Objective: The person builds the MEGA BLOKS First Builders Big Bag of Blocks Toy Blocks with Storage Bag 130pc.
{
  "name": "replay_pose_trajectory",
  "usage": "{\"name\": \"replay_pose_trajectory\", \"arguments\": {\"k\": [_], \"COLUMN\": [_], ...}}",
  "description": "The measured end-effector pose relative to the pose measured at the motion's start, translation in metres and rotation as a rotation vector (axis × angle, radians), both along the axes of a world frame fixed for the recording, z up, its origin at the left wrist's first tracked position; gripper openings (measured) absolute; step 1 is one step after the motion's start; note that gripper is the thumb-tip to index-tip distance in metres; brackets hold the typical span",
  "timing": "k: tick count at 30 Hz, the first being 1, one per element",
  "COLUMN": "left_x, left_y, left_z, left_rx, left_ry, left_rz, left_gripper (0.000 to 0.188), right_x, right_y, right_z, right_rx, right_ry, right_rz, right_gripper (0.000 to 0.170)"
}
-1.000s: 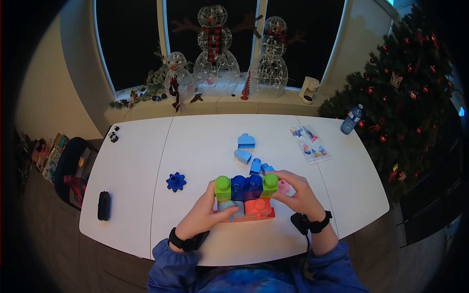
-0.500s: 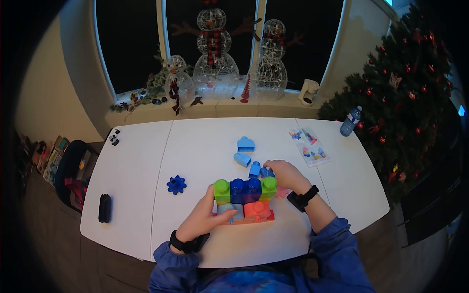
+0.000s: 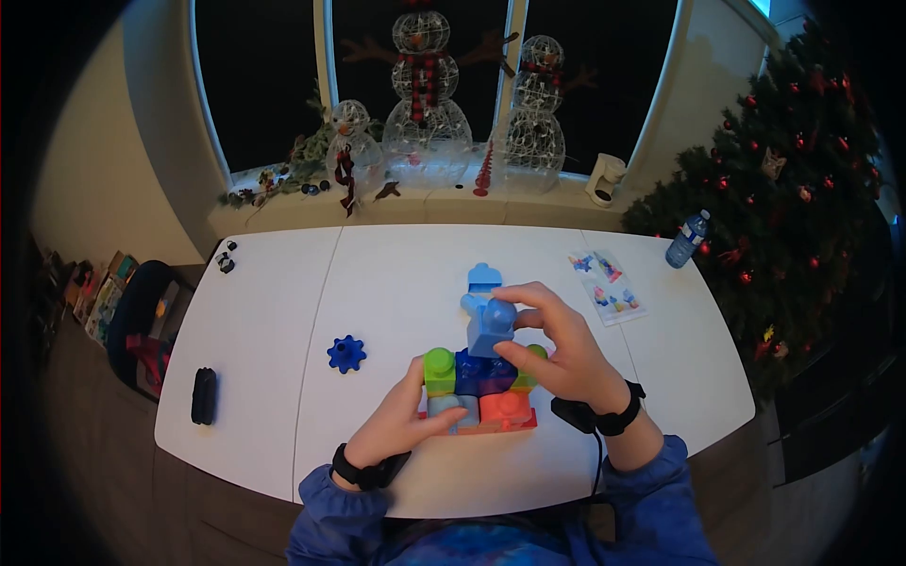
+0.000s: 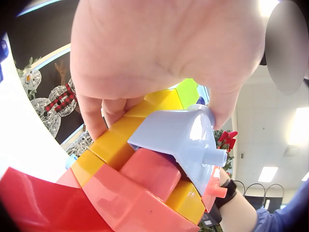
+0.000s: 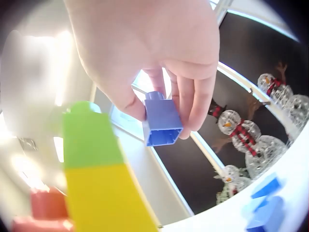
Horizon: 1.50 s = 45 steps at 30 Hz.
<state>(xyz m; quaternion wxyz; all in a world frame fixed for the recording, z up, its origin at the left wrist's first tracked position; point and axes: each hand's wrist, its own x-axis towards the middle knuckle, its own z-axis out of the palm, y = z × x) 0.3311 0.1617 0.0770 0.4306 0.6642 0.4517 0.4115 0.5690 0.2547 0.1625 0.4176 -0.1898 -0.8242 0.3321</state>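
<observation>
My left hand (image 3: 396, 415) grips the left side of a stack of toy building blocks, with the thumb in front on a pale grey-blue block (image 3: 453, 404) and fingers behind. The stack has a lime green block (image 3: 440, 370), dark blue blocks (image 3: 477, 375) and a coral block (image 3: 506, 408). Yellow blocks (image 4: 120, 137) and a red base (image 4: 46, 203) show in the left wrist view. My right hand (image 3: 571, 354) pinches a light blue block (image 3: 489, 338) over the dark blue ones. The right wrist view shows its hollow underside facing down, close above the stack.
Other light blue blocks (image 3: 485, 278) lie beyond the stack. A dark blue gear-like piece (image 3: 346, 354) sits to the left, and a black case (image 3: 204, 396) farther left. A picture sheet (image 3: 609, 288) and a water bottle (image 3: 688, 239) are at the far right.
My right hand let go of the stack's right side, reached to the loose light blue blocks, and brought one back over the stack. My left hand has kept its hold.
</observation>
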Motion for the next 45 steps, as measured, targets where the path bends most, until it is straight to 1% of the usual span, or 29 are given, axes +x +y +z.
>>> {"name": "replay_pose_trajectory", "arguments": {"k": [1, 2, 5, 8, 11, 14, 17, 20, 21, 24, 27, 30, 33, 36, 39, 42, 45], "left_x": [-0.001, -0.001, 0.000, 0.004, 0.004, 0.001, 0.000, 0.001, 0.002, 0.001, 0.000, 0.001, 0.001, 0.001, 0.001, 0.000, 0.000], "left_y": [0.001, 0.002, 0.000, -0.002, -0.001, 0.002, 0.002, 0.000, 0.000, 0.000, 0.001, 0.001, 0.001, 0.001, 0.001, 0.002, 0.002], "left_z": [-0.002, -0.004, 0.001, 0.007, 0.001, -0.003, -0.005, 0.000, 0.001, 0.001, 0.000, 0.002, 0.002, 0.000, -0.001, -0.005, -0.004], "left_rx": [0.029, 0.058, -0.042, -0.105, -0.096, -0.053, 0.003, -0.047, -0.037, -0.009, 0.006, -0.005, -0.027, -0.028, -0.035, -0.019, -0.031], "left_ry": [0.018, 0.036, -0.016, -0.078, -0.106, -0.030, 0.004, -0.013, -0.007, 0.005, 0.012, 0.017, 0.005, 0.000, -0.006, -0.009, -0.023], "left_rz": [-0.006, -0.013, -0.015, 0.018, 0.021, -0.004, -0.008, 0.008, 0.008, 0.008, 0.000, -0.001, 0.000, 0.000, -0.006, -0.009, -0.007], "left_gripper": [0.074, 0.074, 0.075, 0.073, 0.073, 0.078, 0.077, 0.076, 0.076, 0.076, 0.076, 0.076, 0.076, 0.076, 0.076, 0.076, 0.076], "right_x": [-0.003, -0.006, -0.006, -0.007, -0.002, 0.004, 0.008, 0.022, 0.022, 0.019, 0.013, 0.014, 0.014, 0.016, 0.015, 0.013, 0.006], "right_y": [-0.003, -0.005, -0.009, -0.006, -0.005, 0.027, 0.063, 0.095, 0.096, 0.090, 0.085, 0.098, 0.094, 0.083, 0.075, 0.077, 0.073], "right_z": [0.002, 0.002, -0.003, -0.010, -0.002, -0.023, -0.050, -0.110, -0.121, -0.130, -0.123, -0.138, -0.130, -0.114, -0.104, -0.116, -0.111], "right_rx": [0.096, 0.117, 0.122, 0.248, 0.140, -0.240, -0.212, 0.181, 0.165, 0.111, 0.146, 0.088, 0.147, 0.174, 0.100, 0.093, 0.055], "right_ry": [-0.059, -0.092, -0.168, -0.136, -0.209, 0.059, -0.060, -0.496, -0.562, -0.748, -0.870, -0.850, -0.857, -0.750, -0.747, -0.736, -0.834], "right_rz": [0.038, 0.073, 0.042, 0.033, 0.080, 0.198, -0.178, -0.324, -0.317, -0.298, -0.332, -0.336, -0.372, -0.311, -0.199, -0.155, -0.223], "right_gripper": [0.050, 0.050, 0.050, 0.053, 0.052, 0.052, 0.054, 0.059, 0.060, 0.063, 0.057, 0.054, 0.045, 0.041, 0.039, 0.037, 0.035]}}
